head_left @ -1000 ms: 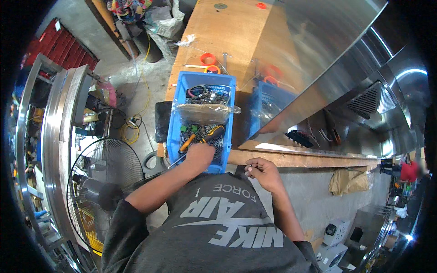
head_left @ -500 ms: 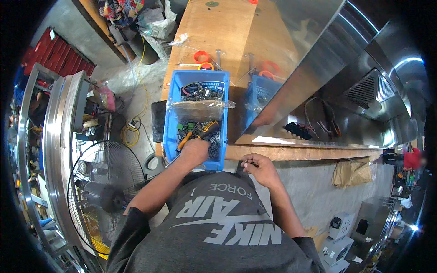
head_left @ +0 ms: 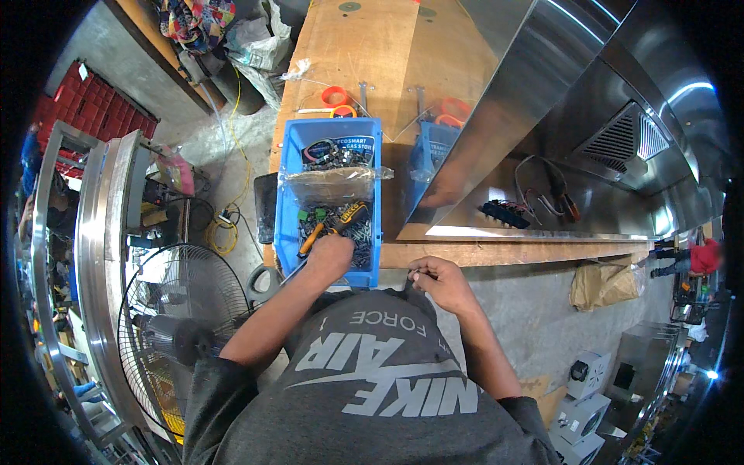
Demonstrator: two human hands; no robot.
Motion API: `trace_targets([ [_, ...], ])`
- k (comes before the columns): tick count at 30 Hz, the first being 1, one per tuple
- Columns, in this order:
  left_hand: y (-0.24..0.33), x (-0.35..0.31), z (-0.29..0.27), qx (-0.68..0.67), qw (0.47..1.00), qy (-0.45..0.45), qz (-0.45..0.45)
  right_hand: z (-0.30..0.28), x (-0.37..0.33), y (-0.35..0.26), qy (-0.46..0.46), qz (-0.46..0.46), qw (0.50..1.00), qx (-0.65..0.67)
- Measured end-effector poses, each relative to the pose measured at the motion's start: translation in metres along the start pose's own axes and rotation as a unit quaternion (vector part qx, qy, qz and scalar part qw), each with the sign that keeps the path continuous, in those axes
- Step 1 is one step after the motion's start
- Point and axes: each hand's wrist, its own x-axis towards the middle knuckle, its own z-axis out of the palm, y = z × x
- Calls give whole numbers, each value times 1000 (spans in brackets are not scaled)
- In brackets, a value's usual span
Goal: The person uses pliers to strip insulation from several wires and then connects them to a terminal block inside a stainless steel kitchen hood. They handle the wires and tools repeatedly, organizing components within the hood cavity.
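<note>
My left hand [head_left: 331, 258] reaches into the near part of a blue plastic bin [head_left: 280, 225], down among loose screws [head_left: 360, 235]. Its fingertips are hidden by the hand itself, so whether they hold anything does not show. Just beyond the knuckles lie a black and yellow tool handle [head_left: 350, 218] and an orange handle [head_left: 311, 239]. My right hand [head_left: 442, 284] hovers in front of the table edge, to the right of the bin. Thumb and fingers are pinched together there, on something too small to name.
A tape-wrapped divider [head_left: 329, 186] splits the bin, with small metal parts [head_left: 335, 159] behind it. Orange tape rolls [head_left: 335, 96] lie farther back on the wooden table [head_left: 353, 46]. A large stainless steel hood [head_left: 535, 116] stands on the right. A caged fan [head_left: 182, 333] is at left.
The whole view has shifted slightly, the bin now sitting a little farther left. Both hands keep nearly the same places and poses.
</note>
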Motion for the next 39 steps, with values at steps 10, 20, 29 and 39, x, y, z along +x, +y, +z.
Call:
trace_targets([
  [10,-2,4,0,30,999,-8,32,1,4,2,4,-11,1000,-10],
  [20,2,3,-15,48,996,-59,49,1,0,6,3,-4,1000,11],
  [29,5,9,-15,49,994,-89,28,3,6,-2,3,-8,999,-49],
  [39,1,1,-2,0,999,-42,-14,21,13,-22,-35,-25,999,17],
])
